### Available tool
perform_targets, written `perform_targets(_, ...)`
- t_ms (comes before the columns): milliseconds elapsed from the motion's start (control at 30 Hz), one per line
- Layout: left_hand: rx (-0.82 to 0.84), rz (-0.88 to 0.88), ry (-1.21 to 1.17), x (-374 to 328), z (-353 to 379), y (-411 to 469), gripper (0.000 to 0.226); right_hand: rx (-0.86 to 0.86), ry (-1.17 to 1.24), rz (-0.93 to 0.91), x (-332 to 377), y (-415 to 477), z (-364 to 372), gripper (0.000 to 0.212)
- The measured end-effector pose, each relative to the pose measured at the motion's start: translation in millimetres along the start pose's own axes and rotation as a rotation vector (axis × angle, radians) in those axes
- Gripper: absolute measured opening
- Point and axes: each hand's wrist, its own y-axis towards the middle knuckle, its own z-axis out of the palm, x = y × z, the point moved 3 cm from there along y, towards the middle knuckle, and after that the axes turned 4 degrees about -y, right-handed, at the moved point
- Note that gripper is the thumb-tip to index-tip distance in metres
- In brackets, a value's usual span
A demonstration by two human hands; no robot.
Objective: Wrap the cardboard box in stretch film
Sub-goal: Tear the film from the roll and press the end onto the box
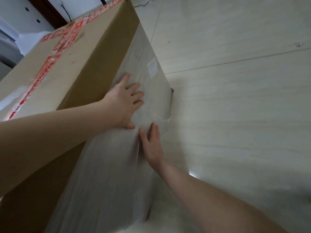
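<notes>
Box (94,52) runs lengthwise away beyond the hands. The left hand (125,101) and right hand (152,145) lie flat, gripping nothing, pressing the film (107,165) beneath.

The big rectangular cardboard box (94,47) is plain tan-brown, darker on its shaded side. Red tape printed with white lettering (55,47) crosses its top. Cloudy, whitish-grey clear stretch film (107,165) mutes the brown beneath. The tiled floor (235,98) is pale cream with faint streaks.
</notes>
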Motion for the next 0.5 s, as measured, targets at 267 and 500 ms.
perform_targets(267,0.036,0.044,-0.023,-1,2,8,0.086,-0.069,0.093,0.06,-6,90,-24,0.068)
perform_targets(500,0.059,0.068,-0.04,3,0,7,0.084,-0.092,0.162,0.169,-11,128,-31,0.066)
